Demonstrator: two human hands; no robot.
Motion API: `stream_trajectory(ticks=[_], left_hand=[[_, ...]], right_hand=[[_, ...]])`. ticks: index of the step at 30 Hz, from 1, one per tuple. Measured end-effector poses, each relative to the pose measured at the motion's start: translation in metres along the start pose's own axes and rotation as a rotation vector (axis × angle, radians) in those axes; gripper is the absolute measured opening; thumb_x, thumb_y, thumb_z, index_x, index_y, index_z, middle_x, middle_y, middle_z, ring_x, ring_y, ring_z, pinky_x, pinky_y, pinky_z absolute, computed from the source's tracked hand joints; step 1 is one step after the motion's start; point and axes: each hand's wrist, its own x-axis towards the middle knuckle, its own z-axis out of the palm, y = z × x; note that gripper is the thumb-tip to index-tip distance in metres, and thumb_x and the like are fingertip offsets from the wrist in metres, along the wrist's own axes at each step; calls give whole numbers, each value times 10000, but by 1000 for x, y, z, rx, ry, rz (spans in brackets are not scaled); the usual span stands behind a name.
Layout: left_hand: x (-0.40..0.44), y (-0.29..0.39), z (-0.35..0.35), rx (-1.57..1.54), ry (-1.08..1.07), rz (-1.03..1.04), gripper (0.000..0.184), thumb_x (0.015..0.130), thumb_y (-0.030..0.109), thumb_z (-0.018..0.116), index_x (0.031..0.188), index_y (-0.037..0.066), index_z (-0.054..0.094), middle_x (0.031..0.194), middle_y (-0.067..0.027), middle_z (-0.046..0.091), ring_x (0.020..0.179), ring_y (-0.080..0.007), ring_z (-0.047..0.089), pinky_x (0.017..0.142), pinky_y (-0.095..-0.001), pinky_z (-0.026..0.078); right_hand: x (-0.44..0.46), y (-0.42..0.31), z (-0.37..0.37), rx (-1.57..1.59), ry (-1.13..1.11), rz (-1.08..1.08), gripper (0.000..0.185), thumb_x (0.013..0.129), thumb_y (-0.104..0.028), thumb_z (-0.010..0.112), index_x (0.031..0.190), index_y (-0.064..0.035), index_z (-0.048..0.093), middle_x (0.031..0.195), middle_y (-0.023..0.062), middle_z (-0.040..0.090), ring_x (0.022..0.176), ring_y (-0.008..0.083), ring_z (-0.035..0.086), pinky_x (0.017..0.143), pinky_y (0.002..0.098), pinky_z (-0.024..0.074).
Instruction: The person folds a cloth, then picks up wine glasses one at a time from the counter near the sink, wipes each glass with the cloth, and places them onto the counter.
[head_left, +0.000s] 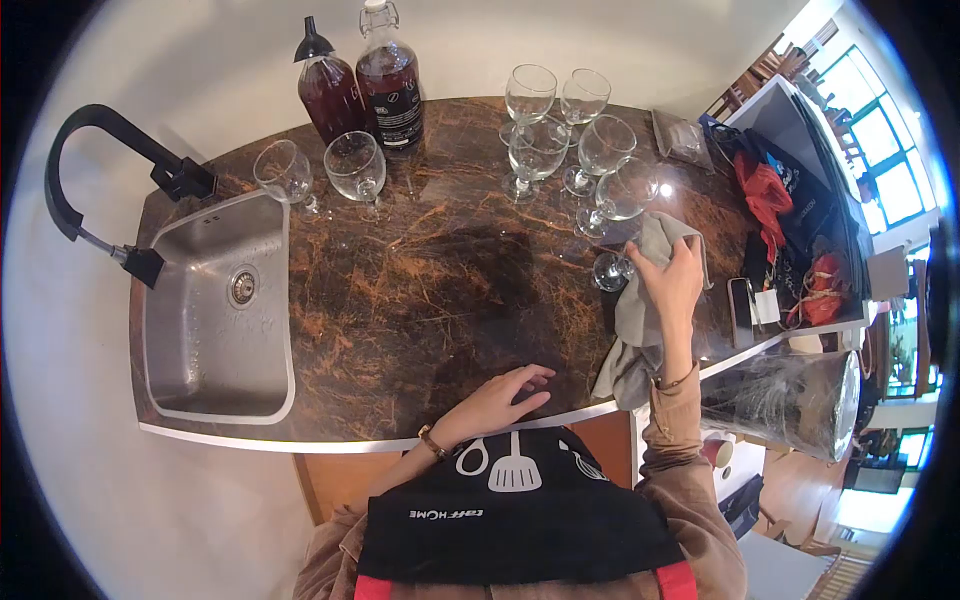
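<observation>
My right hand (672, 275) is closed around a grey cloth (640, 320) at the right of the dark marbled counter (400, 330). Below its fingertips a glass foot (611, 271) shows; the cloth and hand hide the rest of that glass. The cloth hangs down to the counter's front edge. Over the front of the counter my left hand (502, 401) is open, fingers loosely spread, holding nothing. Several stemmed glasses (606, 145) stand grouped behind my right hand. Two more, a wine glass (284, 172) and another glass (355, 167), stand at the back left.
A steel sink (215, 340) with a black faucet (105, 180) lies at the left. Two bottles of dark red liquid, one (333, 95) with a black spout, stand by the wall. At the right are a phone (741, 312) and a bin (845, 230) of bags.
</observation>
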Motion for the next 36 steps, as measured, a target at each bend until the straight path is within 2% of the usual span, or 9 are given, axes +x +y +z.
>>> stream_trajectory(ticks=[8,14,17,22,25,28,29,32,36], left_hand=[[0,0,0,31,-19,-17,368,866,262,469,1158,39,442,1104,-142,524,1002,-234,531,847,-345,420],[-1,0,0,6,6,-8,353,862,253,478,1146,45,452,1096,-131,531,986,-228,540,833,-346,428],[-3,-2,1,-19,20,-10,345,860,238,484,1142,41,454,1087,-132,535,981,-225,543,830,-339,429],[-5,2,-5,-47,46,4,323,860,206,487,1137,41,462,1080,-129,539,974,-222,546,827,-325,431],[-6,10,-12,-106,67,-4,311,860,185,487,1136,43,466,1072,-117,543,970,-206,546,826,-317,433],[-3,20,-19,-135,82,52,310,859,162,487,1145,45,461,1064,-102,546,973,-189,540,830,-304,431],[-2,26,-22,-148,68,61,313,858,154,488,1151,48,459,1088,-99,532,993,-184,525,846,-304,422],[2,48,-32,-135,35,109,362,844,183,514,1177,61,442,1154,-95,486,1056,-184,478,896,-312,379],[13,84,-42,-52,220,372,482,774,234,604,1182,43,434,1196,-88,447,1119,-201,417,947,-331,314]], right_hand=[[2,-11,5,-30,61,27,529,572,-407,720,858,18,589,924,167,488,864,342,512,709,402,440],[-7,5,11,335,126,44,603,662,-391,694,1076,11,519,1074,159,495,994,298,502,835,367,400],[-16,26,16,707,218,172,620,727,-331,659,1186,15,425,1186,153,445,1063,239,459,900,339,355],[-44,32,-18,1298,559,747,721,734,-240,626,1291,-10,230,1230,159,375,1075,257,427,893,387,369],[-62,45,-48,1517,526,642,429,784,-235,533,1167,-69,432,1142,114,473,1034,252,473,868,397,402],[-75,36,-85,1389,660,585,386,800,-249,444,1093,-5,504,1179,145,461,1051,284,471,913,439,357],[-84,51,-95,1648,585,481,527,770,-215,480,1243,-12,364,1188,132,459,1098,290,431,955,451,289],[-91,21,-125,1982,219,43,412,791,-204,462,1149,-3,432,1165,198,453,1036,275,480,821,458,418],[-95,-15,-96,1765,398,171,435,834,-253,438,1184,4,399,1189,177,444,1074,265,457,891,436,369]])
